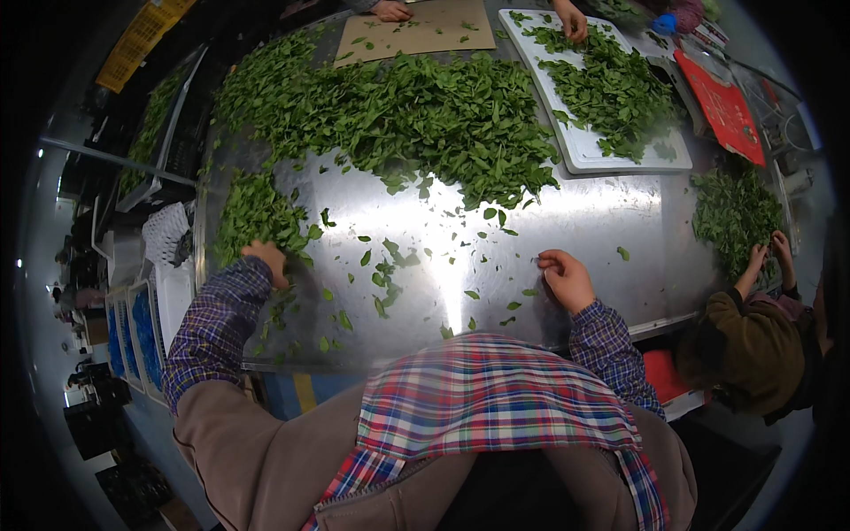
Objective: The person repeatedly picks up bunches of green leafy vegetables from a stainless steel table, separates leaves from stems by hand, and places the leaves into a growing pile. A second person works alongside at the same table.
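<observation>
My left hand [267, 261] is at the near edge of a small heap of loose green leaves [255, 209], on the left of a metal table [425, 265]. Its fingertips touch or reach into the leaves, and whether they grip any is hidden. My right hand [568, 282] is just above the bare metal right of centre, fingers loosely curled and apart, with nothing visible in them. Single leaves [382, 275] lie scattered between my two hands. Beyond them spreads a large pile of leafy greens [425, 113].
A white tray [578, 152] of leaves stands at far right, with a co-worker's hand [571, 23] over it. Another person's hand [392, 10] rests on a cardboard sheet [418, 33]. At right, a person's hands [764, 255] touch another leaf heap [734, 219]. Blue-lined crates [143, 332] stand left.
</observation>
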A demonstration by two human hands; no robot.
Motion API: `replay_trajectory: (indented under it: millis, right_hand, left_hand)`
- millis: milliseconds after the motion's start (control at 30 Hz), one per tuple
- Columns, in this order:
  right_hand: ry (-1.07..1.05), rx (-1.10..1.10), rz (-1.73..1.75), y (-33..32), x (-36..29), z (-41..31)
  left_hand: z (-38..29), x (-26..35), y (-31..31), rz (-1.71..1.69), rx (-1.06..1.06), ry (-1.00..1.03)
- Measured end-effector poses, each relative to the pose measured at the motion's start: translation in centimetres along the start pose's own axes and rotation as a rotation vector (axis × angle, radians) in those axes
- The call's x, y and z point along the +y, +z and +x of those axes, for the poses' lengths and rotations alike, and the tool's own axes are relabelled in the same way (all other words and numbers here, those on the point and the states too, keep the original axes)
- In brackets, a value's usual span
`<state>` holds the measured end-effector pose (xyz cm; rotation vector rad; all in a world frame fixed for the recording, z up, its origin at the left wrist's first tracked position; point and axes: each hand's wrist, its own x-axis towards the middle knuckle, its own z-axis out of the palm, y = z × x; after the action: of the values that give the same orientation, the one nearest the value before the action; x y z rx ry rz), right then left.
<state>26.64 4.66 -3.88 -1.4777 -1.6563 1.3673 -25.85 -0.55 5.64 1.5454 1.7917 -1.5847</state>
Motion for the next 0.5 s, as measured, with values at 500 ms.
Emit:
replay_trajectory:
  millis: [500]
  right_hand:
    - [0.01,0.047,0.055,-0.1,1.5,0.1]
  left_hand:
    - [12.5,4.4,-28.4,-1.633,0.821,0.171]
